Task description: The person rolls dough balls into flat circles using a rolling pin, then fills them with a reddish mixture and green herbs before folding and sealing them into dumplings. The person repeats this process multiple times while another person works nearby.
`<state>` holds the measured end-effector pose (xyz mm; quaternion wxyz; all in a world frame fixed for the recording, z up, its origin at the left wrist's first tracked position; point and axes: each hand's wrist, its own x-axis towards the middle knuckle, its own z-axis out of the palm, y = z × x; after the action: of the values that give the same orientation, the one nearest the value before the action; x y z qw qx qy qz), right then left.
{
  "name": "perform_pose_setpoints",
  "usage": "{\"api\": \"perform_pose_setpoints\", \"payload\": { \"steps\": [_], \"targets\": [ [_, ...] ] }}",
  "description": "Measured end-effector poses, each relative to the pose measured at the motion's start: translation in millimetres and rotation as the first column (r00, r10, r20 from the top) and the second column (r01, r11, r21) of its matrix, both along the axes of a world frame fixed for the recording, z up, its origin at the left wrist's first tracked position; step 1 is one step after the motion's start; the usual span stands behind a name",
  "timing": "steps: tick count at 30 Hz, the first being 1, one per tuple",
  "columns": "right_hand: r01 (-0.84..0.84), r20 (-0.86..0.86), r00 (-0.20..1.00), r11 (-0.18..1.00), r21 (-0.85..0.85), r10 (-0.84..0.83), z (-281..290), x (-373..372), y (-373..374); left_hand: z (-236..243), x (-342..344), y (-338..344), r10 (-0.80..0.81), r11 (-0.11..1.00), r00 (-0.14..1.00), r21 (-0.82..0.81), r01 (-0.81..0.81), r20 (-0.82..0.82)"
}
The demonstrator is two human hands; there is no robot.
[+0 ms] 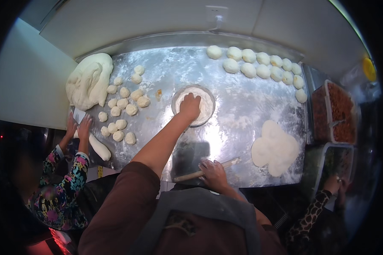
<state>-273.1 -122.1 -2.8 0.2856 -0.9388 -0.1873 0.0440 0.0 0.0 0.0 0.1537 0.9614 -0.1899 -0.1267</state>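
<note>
My left hand point(190, 107) reaches into a round bowl point(175, 97) of white flour point(206, 106) at the middle of the table. Its fingers are closed, with the tips in the flour. Nearer to me, my right hand point(213, 173) is closed over a wooden rolling pin point(187, 177), which lies slantwise at the table's front edge. A flattened, lobed sheet of dough point(275, 148) lies to the right of the rolling pin. Several small dough balls point(132, 109) sit left of the bowl.
Rounded dough pieces point(248, 69) line the back right. A big dough mass point(89, 80) lies far left, where a co-worker's hands point(78, 127) touch a dough roll point(99, 148). Tubs of reddish filling point(342, 110) and greenish filling point(327, 163) stand right, near another person's hand point(332, 184).
</note>
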Motion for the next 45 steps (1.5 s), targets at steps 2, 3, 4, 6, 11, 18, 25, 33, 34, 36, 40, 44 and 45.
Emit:
{"api": "perform_pose_setpoints", "payload": {
  "steps": [2,3,4,6,11,18,25,33,34,36,40,44,45],
  "targets": [
    [-0.01,0.082,0.997,1.0,0.023,0.008,-0.1,-1.0,6.4,-0.4,2.6,6.2,-0.006,0.999,1.0,0.045,0.005,0.016],
    [-0.018,-0.051,0.999,0.998,-0.056,0.016,22.5,-69.4,-41.0,-18.1,-68.3,-39.3,0.001,0.979,0.979,-0.199,-0.042,-0.202],
    [-0.018,-0.018,1.0,1.0,-0.02,0.018,16.3,-57.5,-32.5,2.4,-55.5,-22.9,0.003,0.944,0.966,-0.319,-0.088,-0.257],
    [-0.027,0.101,0.995,0.999,0.044,0.023,-4.4,-3.7,-12.1,36.8,-8.5,11.2,0.053,0.871,0.967,-0.462,-0.167,-0.25],
    [-0.028,0.164,0.986,0.998,0.053,0.02,-14.7,7.7,-2.9,16.7,-2.4,39.1,-0.034,0.925,0.999,-0.378,0.035,0.009],
    [-0.07,0.125,0.99,0.998,-0.002,0.069,-12.0,3.4,-9.5,-0.4,-20.8,2.5,0.098,0.923,0.992,-0.38,-0.06,0.083],
    [-0.077,0.085,0.993,0.995,-0.068,0.082,-24.0,1.0,-10.6,35.8,-141.3,52.4,-0.032,0.876,0.976,-0.465,0.13,0.214],
    [-0.096,0.146,0.983,0.991,-0.093,0.109,-9.6,6.7,1.7,1.0,-181.8,65.0,-0.077,0.99,0.996,-0.113,0.081,0.038],
    [-0.094,0.146,0.983,0.991,-0.093,0.107,-8.7,6.4,5.4,-8.1,-180.5,64.2,-0.101,0.99,0.988,-0.083,0.111,0.117],
    [-0.101,0.133,0.985,0.991,-0.084,0.112,-4.5,7.8,8.3,-10.4,-178.8,63.7,-0.131,0.99,0.971,-0.032,0.14,0.199],
    [-0.133,0.1,0.985,0.987,-0.091,0.142,-0.1,10.1,17.5,-17.3,-163.7,57.5,-0.15,0.989,0.968,0.022,0.149,0.201],
    [-0.137,0.066,0.987,0.986,-0.092,0.143,-19.3,10.7,20.7,-14.8,-169.1,61.0,-0.03,0.992,0.985,-0.114,0.05,0.167],
    [-0.113,0.048,0.992,0.989,-0.093,0.117,-20.2,13.2,20.0,-16.4,-170.9,65.5,0.023,0.988,0.99,-0.153,-0.002,0.137]
  ]
}}
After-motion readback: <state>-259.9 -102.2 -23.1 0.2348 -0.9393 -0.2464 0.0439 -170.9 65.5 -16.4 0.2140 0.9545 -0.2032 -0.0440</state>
